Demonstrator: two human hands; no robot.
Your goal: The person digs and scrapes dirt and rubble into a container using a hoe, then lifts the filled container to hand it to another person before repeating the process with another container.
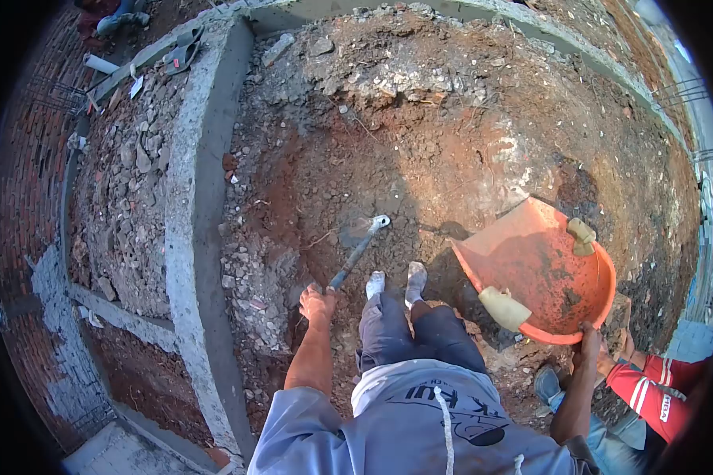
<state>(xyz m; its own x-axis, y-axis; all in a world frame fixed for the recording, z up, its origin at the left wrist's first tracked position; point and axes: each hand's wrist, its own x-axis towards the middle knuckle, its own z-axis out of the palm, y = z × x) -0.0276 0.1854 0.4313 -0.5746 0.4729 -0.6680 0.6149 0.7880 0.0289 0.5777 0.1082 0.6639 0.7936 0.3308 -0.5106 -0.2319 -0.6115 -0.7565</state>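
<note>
My left hand (pixel 317 302) is closed at the near end of a hoe handle (pixel 356 257). The hoe's pale metal head (pixel 380 222) rests on the loose soil ahead of my feet, its blade partly hidden or blended with the dirt. To the right, my right hand (pixel 589 339) grips the near rim of an orange plastic scoop-shaped basket (pixel 554 269), which is tilted. Two tan grips (pixel 505 309) are fixed on its edges, and some dirt clings inside. Close to my right hand, another person's hand (pixel 607 361) is partly hidden beside the basket.
A person in a red sleeve (pixel 657 396) stands close on my right. A concrete beam (pixel 194 198) runs along my left, with rubble (pixel 127 206) beyond it. Another concrete beam (pixel 562 39) borders the far side. A second person (pixel 115 16) is at the upper left.
</note>
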